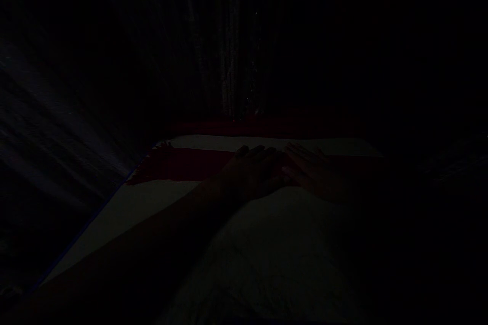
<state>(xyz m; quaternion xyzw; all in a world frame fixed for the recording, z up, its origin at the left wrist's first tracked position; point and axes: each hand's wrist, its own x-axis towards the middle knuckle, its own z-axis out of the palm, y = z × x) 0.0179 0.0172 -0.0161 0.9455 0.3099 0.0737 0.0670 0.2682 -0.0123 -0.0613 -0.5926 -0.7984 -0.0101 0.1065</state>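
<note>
The scene is very dark. My left hand (253,170) lies flat, fingers stretched forward, on a dark red cloth (179,164) with a fringed left end. My right hand (310,170) lies flat beside it, fingers spread and pointing up-left, nearly touching the left hand. Both hands hold nothing. The red cloth is spread across a pale flat surface (125,208), which looks like a sheet or mat.
A thin blue edge (82,231) runs along the pale surface's left side. Striped fabric or a curtain (229,61) hangs behind. More dark red material (274,124) lies at the far end. Everything to the right is too dark to make out.
</note>
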